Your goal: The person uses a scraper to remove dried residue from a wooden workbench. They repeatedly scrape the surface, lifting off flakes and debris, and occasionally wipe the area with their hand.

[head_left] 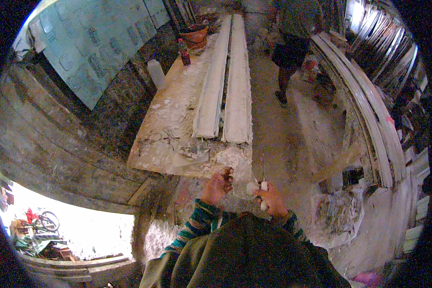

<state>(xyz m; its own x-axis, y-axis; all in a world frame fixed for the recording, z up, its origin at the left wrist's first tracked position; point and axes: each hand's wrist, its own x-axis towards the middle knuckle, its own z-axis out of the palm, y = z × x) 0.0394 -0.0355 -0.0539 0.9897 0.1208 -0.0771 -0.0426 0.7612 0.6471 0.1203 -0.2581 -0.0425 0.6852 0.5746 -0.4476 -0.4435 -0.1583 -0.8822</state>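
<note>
My left hand is at the near end of the table, its fingers curled together; what is in them, if anything, cannot be made out. To its right, my right hand grips a thin white-handled tool, whose narrow tip points away from me. A whitish lump sits beside the right fingers. Just beyond my hands, white crumbly plaster covers the table corner. Two long white moulding strips lie side by side along the table, with a narrow dark gap between them.
A white container, a red bottle and an orange bowl stand along the table's far left. Another person stands beyond its right side. More long strips lie at the right. A bicycle shows outside, lower left.
</note>
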